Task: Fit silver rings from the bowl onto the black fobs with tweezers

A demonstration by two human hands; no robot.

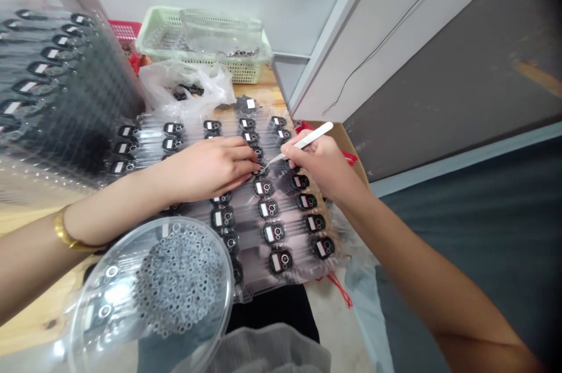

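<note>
My right hand (314,162) grips a pair of white tweezers (305,140), whose thin tip points left towards the fingertips of my left hand (211,168). Those fingertips rest on a clear plastic sheet (267,244) holding rows of small black devices with white labels and round rings. One device (263,187) sits just below them. Whether the fingers pinch anything small is hidden. A round clear dish (108,297) full of small grey rings lies below my left wrist, overlapping the sheet's lower left corner. A gold bangle (65,232) circles that wrist.
Stacked plastic sheets of the same devices (57,92) rise at the left. Behind them are a white plastic bag (188,89), a pale green basket (197,45) and a red basket (125,29). A cardboard box edge (351,156) with red string lies right, beside a grey panel.
</note>
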